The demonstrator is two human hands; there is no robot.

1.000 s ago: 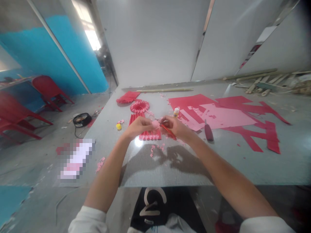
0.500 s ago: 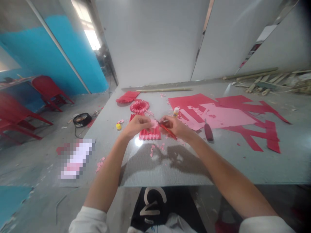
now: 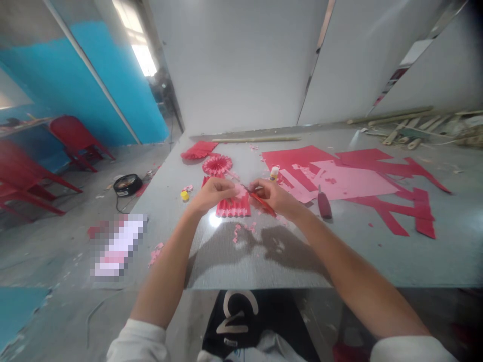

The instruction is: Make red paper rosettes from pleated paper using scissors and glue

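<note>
Pink paper scrap (image 3: 239, 190) sits at 12 o'clock, pinched by the left hand (image 3: 211, 195). Right hand (image 3: 272, 197) grips a thin red tool (image 3: 262, 202) (pen or blade, cannot tell), tip at the scrap. Fingers narrow on both. Brace hands together for steady work. Pleated red paper (image 3: 241, 208) lies beneath; paper rosette (image 3: 217, 165) at 11 o'clock.

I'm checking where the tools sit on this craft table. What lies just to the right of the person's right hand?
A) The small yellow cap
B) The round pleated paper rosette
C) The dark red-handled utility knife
C: the dark red-handled utility knife lies just right of the right hand, while the yellow cap and paper rosette sit toward the left hand.
</note>
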